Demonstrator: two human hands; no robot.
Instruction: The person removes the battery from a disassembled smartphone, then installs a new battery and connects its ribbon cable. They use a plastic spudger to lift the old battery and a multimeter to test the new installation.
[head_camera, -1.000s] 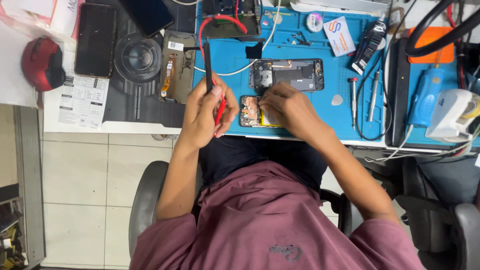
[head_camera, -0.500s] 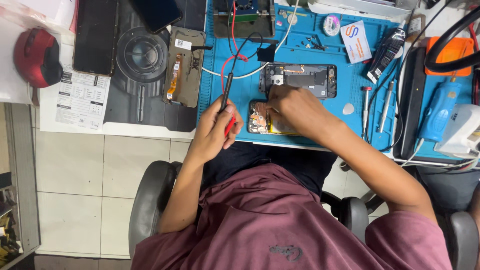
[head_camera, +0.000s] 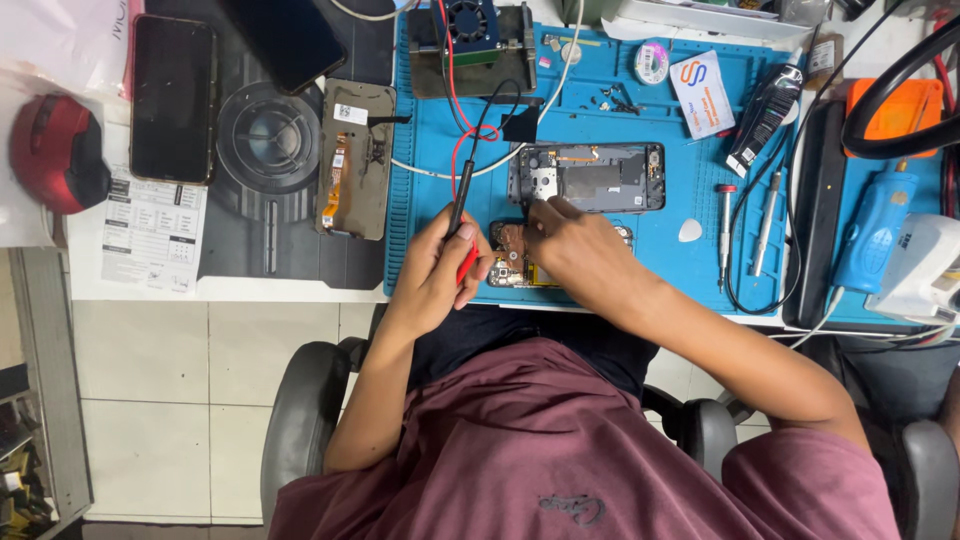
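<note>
My left hand (head_camera: 441, 268) grips two slim test probes (head_camera: 461, 205), one black and one red, their red and black leads running up to a fan-topped unit (head_camera: 470, 40). My right hand (head_camera: 572, 245) rests on a small opened phone board (head_camera: 512, 258) at the blue mat's near edge, fingers pinched down on it. Just above lies an opened phone frame (head_camera: 590, 178) with its insides showing.
The blue work mat (head_camera: 430, 170) holds screwdrivers (head_camera: 765, 225), a tube (head_camera: 765, 118), a card (head_camera: 700, 92) and a tape roll (head_camera: 651, 62). On the left lie a phone back cover (head_camera: 355, 160), a dark round pad (head_camera: 268, 137), a black phone (head_camera: 172, 98) and a red object (head_camera: 55, 152). Blue tool (head_camera: 875, 228) at right.
The view has shifted a little. My left hand with the probes has moved slightly right, closer to the board. My right hand stays on the board.
</note>
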